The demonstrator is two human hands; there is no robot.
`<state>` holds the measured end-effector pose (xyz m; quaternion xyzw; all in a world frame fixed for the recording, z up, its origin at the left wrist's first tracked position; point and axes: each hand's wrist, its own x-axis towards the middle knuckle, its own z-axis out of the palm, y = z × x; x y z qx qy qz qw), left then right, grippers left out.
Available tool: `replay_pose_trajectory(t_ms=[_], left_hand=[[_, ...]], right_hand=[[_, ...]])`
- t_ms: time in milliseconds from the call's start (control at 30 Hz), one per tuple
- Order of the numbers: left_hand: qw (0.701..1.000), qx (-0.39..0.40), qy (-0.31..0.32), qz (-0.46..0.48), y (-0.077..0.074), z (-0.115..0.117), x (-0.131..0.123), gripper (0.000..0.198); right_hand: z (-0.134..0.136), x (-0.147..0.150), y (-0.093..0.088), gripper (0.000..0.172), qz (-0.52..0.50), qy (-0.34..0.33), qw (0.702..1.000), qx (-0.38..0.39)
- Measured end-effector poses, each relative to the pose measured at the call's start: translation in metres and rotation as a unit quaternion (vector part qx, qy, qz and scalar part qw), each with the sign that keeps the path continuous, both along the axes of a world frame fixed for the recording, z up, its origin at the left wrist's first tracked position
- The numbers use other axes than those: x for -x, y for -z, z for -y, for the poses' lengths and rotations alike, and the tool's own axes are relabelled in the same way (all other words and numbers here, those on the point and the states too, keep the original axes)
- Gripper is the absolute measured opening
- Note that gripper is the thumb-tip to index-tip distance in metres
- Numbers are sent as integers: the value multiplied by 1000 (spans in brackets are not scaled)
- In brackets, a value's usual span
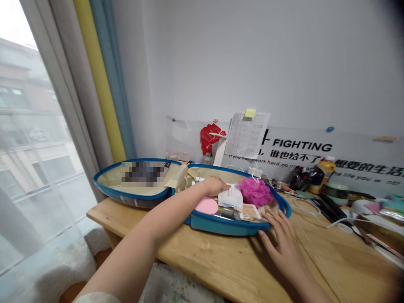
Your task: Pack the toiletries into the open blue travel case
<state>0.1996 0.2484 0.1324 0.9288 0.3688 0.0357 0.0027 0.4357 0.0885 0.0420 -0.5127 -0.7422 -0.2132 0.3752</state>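
A wooden desk (202,263) stands beside a window, and on its left part lies an open blue hard suitcase (227,225), with its two halves side by side. At the back right of the desk there is a yellow bottle (322,176). In the right half of the suitcase are a pink mesh bath puff (255,192), a white packet (230,198), a pink round sponge (206,205) and a bundle of wooden sticks (250,212). The left hand (213,186) is inside this half, bent downward just beside the white packet; I cannot tell if it pinches something. The right hand (282,248) is spread on the desk near the front edge of the suitcase, with its fingertips (272,215) at the blue rim.
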Motion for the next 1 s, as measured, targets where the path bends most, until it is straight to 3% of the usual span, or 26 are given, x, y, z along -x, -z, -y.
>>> replay_pose_trajectory(t_ms=[67, 167, 300, 467, 567, 733, 1000], left_hand=[[998, -44, -18, 35, -9, -3, 8, 48], [985, -108, -113, 75, -26, -11, 36, 49], [958, -106, -263, 48, -37, -23, 115, 54], [899, -48, -433, -48, -15, -14, 227, 50], [879, -18, -465, -99, 6, -6, 263, 41], [882, -11, -452, -132, 27, -12, 271, 36], [887, -30, -447, -113, 27, -8, 261, 39]], right_hand=[[-1, 0, 0, 44, -3, 1, 1000, -6], [-2, 0, 1, 44, 3, 2, 1000, -12], [-2, -1, 0, 44, 18, 7, 1000, -18], [-1, -1, -1, 44, 23, 8, 1000, -13], [-1, 0, -1, 43, 15, 8, 1000, -5], [-1, 1, -2, 43, 19, 6, 1000, -16], [1, 2, -1, 43, 5, 10, 1000, -7]])
